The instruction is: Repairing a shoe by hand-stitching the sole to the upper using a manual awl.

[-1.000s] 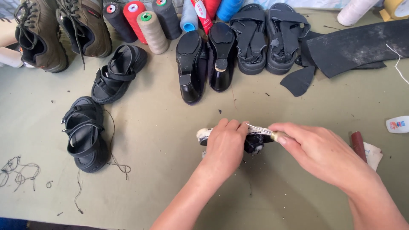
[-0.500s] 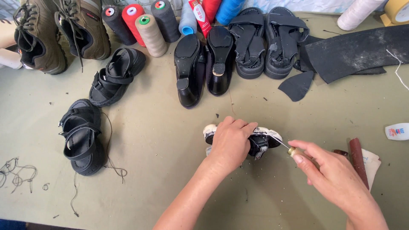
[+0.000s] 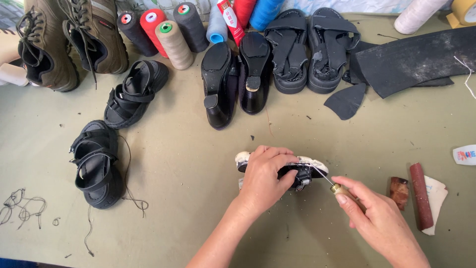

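Left hand curled and pressed down over small black sandal with pale sole, fingers closed around its middle, near front edge of olive-green tabletop. Right hand pinching thin metal awl with brass collar, point touching sandal at its right end, perhaps at a strap; hard to tell. Just beside right hand, toward right edge, dark red stick on white paper scrap. Along back edge, pair of black heeled shoes and upright thread cones.
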